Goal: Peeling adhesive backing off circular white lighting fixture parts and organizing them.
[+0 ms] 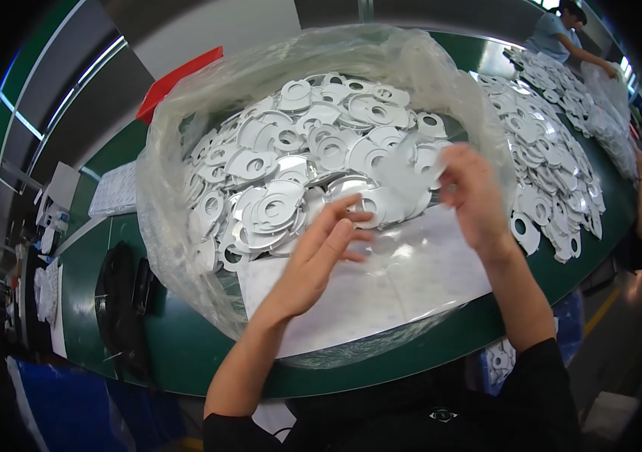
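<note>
Flat silver-white ring-shaped parts [272,207] lie in a large pile inside an open clear plastic bag [166,218]. My left hand [313,260] hovers over the near edge of the pile, fingers spread, holding nothing that I can see. To its right, my right hand [475,192] is raised with its fingertips pinched at the edge of a thin whitish piece [404,177]. That piece is smeared by motion, so its exact kind does not show. Below both hands, a white sheet [366,294] under clear plastic covers the near part of the bag.
The green table [185,354] carries a second heap of the parts [536,151] on the right. A black bundle [117,301] and a white stack [115,190] are on the left. A red tray [178,81] stands behind the bag. A co-worker [558,38] works at the far right.
</note>
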The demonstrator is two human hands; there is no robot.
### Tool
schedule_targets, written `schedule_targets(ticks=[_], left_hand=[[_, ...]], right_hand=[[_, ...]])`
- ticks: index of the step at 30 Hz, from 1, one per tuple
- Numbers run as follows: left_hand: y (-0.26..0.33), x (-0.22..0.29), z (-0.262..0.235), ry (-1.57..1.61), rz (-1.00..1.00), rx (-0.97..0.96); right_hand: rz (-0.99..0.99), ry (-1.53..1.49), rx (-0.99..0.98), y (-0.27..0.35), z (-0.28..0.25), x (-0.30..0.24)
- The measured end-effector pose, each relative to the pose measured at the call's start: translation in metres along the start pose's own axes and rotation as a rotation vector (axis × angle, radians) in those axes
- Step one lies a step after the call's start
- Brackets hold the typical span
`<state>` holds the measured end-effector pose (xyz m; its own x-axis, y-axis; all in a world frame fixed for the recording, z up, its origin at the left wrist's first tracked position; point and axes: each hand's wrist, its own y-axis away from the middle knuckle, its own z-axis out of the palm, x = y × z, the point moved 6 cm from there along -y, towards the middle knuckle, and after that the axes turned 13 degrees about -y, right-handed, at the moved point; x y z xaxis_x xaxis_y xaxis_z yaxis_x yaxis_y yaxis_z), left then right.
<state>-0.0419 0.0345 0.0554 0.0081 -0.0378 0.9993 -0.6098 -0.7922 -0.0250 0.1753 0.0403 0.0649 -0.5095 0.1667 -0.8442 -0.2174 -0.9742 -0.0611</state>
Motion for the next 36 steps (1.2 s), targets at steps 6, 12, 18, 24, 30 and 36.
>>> schedule_targets(ticks=[6,12,18,24,30,36], left_hand=[[0.012,0.037,-0.053,-1.589,0.205,0.752],[0.017,0.012,-0.076,-1.697,-0.112,0.707],[0.016,0.025,-0.066,-1.575,0.215,0.824],[0.018,0.030,-0.071,-1.535,0.212,0.809],[0.024,0.035,-0.085,-1.399,0.319,0.945],[0.028,0.051,-0.071,-1.078,0.592,0.992]], right_hand=[[-0.373,-0.496,0.351,-0.007,-0.050,-0.045],[-0.107,0.314,-0.269,0.015,0.032,0.012],[-0.318,1.033,-0.934,0.089,0.084,0.073],[-0.168,1.141,-0.937,0.086,0.086,0.081],[-0.048,1.154,-0.947,0.083,0.085,0.075],[-0.049,1.154,-0.930,0.086,0.082,0.077]])
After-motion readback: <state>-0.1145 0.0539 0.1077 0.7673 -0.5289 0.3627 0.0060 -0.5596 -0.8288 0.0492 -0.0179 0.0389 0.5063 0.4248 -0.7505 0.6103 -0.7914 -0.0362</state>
